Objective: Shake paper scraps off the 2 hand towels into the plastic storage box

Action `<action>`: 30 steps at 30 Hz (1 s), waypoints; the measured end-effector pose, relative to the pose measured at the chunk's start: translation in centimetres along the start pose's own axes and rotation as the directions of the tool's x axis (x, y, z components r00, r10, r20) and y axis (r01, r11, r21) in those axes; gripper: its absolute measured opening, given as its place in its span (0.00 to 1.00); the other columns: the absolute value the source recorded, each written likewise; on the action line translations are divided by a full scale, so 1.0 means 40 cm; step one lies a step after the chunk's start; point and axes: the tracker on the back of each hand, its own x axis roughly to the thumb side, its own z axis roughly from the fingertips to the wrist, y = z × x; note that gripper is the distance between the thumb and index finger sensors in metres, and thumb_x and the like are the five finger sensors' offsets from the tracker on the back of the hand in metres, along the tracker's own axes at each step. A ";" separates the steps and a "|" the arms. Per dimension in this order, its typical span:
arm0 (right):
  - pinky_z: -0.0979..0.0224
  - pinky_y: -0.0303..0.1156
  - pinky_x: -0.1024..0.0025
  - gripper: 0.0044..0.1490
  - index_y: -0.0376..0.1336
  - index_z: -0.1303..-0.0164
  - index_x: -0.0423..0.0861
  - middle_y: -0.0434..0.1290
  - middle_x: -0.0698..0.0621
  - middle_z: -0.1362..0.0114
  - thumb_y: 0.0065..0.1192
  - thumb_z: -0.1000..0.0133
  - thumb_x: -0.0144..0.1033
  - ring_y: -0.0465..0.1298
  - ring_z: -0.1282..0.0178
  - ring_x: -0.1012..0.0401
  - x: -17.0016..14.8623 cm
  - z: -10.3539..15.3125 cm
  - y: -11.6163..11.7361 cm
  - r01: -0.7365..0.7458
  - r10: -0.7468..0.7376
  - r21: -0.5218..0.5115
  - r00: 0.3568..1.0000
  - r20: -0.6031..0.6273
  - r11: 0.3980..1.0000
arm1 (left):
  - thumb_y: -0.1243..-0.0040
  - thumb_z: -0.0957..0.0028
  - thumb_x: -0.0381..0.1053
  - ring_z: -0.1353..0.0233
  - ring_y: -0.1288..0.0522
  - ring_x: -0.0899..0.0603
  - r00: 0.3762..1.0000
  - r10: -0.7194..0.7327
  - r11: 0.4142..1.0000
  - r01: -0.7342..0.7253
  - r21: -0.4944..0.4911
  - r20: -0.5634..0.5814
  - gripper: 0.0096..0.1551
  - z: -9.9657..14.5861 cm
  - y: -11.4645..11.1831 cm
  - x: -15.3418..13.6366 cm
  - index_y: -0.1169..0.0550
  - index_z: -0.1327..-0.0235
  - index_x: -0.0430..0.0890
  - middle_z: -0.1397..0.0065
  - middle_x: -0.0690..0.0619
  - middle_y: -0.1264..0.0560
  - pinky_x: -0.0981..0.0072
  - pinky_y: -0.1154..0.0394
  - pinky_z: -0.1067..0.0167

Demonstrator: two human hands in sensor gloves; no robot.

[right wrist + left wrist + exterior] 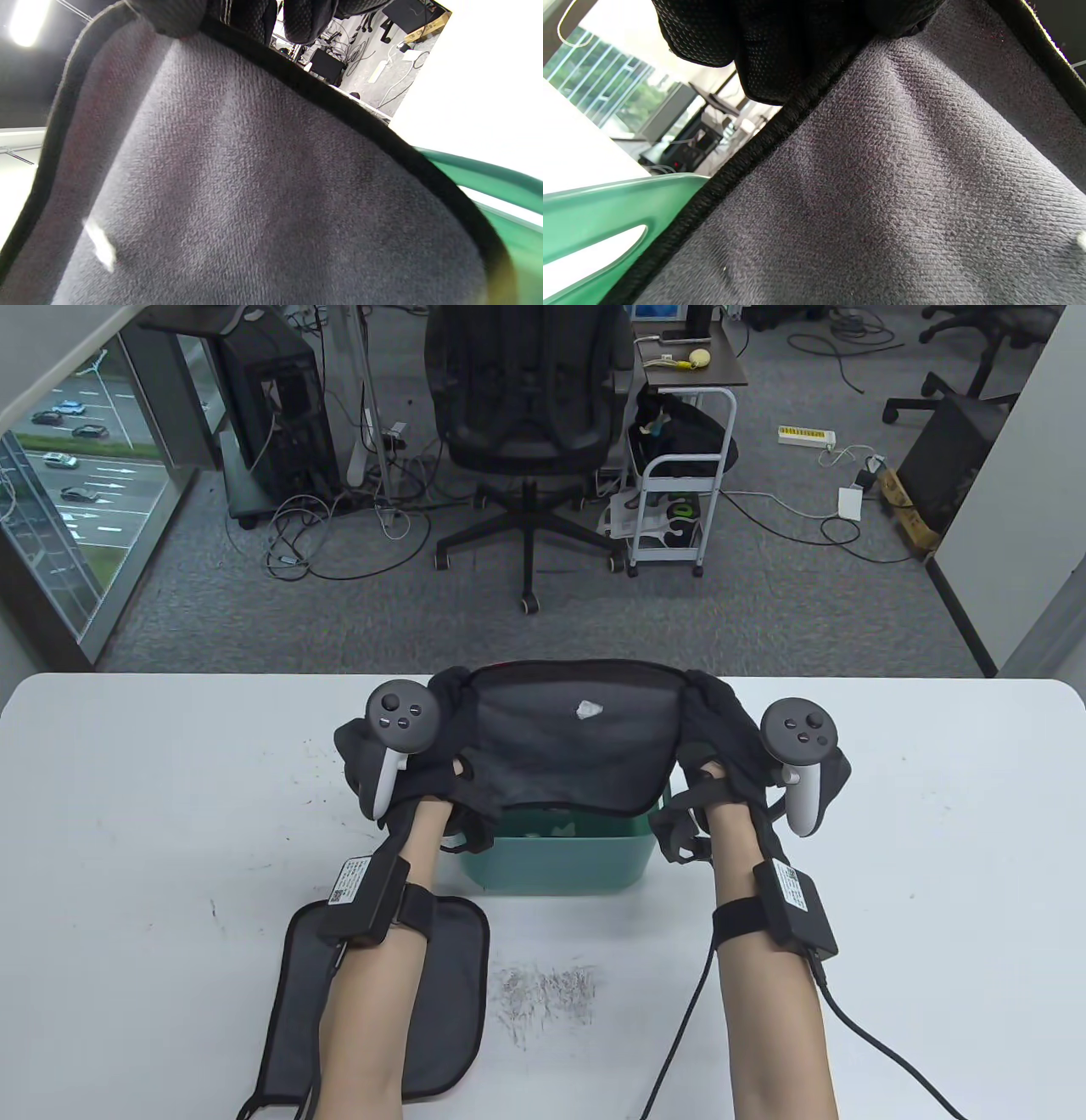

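A dark grey hand towel (577,759) is stretched out above the green plastic storage box (560,861). My left hand (424,746) grips its left end and my right hand (721,746) grips its right end. One white paper scrap (587,710) lies on top of the towel near its far edge. The towel (882,190) fills the left wrist view, with the box's rim (606,212) below it. In the right wrist view the towel (254,190) carries a blurred white scrap (99,248) and the box edge (500,182) shows at the right. A second grey towel (424,993) lies flat under my left forearm.
The white table (127,814) has a patch of dark scuff marks (547,993) near its front edge. A cable (882,1044) runs from my right wrist across the table. Beyond the table stand an office chair (530,432) and a white cart (679,500).
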 end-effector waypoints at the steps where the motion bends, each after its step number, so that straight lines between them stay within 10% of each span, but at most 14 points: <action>1: 0.25 0.59 0.38 0.24 0.70 0.37 0.58 0.72 0.49 0.27 0.63 0.43 0.46 0.68 0.25 0.44 0.000 0.001 0.002 -0.002 0.002 -0.003 1.000 0.003 1.000 | 0.49 0.41 0.57 0.32 0.20 0.43 1.000 -0.006 1.000 0.006 0.001 0.000 0.21 0.001 -0.001 -0.001 0.28 0.34 0.63 0.32 0.57 0.18 0.43 0.26 0.32; 18: 0.27 0.63 0.41 0.24 0.69 0.36 0.57 0.75 0.49 0.30 0.62 0.43 0.46 0.73 0.29 0.45 0.094 0.035 0.085 -0.024 0.002 0.127 0.985 0.172 0.992 | 0.49 0.41 0.58 0.36 0.17 0.46 0.986 0.078 0.996 -0.069 -0.059 0.149 0.21 0.037 -0.007 0.058 0.28 0.34 0.62 0.36 0.58 0.16 0.46 0.24 0.34; 30: 0.28 0.65 0.42 0.24 0.69 0.37 0.57 0.76 0.49 0.32 0.63 0.43 0.46 0.75 0.31 0.47 0.024 0.028 0.006 0.082 -0.085 0.036 0.992 0.094 0.996 | 0.48 0.42 0.57 0.35 0.17 0.46 0.995 0.061 0.998 -0.063 0.023 0.075 0.21 0.032 0.027 -0.010 0.27 0.35 0.63 0.35 0.58 0.16 0.45 0.24 0.34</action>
